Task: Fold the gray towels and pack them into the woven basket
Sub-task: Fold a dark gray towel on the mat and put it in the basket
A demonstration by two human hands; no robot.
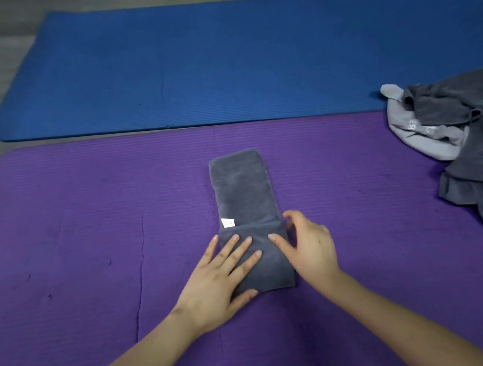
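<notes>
Fingers (241, 245) of our left hand (222, 275) lie straight and spread, pressing flat on the near flap of the narrow dark gray terry towel (242, 188). Our right hand (310, 247) curls at the flap's right edge, thumb and forefinger seemingly pinching it. We judge we are mid-fold, with the near end laid over the strip, which lies lengthwise in the middle of the ribbed purple foam mat (93, 239). Next we must square the edges, fold again, then find the woven basket, which is out of view. The towel looks plush and soft, with a small white label (227, 222) showing at the fold. More rumpled gray towels (470, 139) sit heaped at the right.
</notes>
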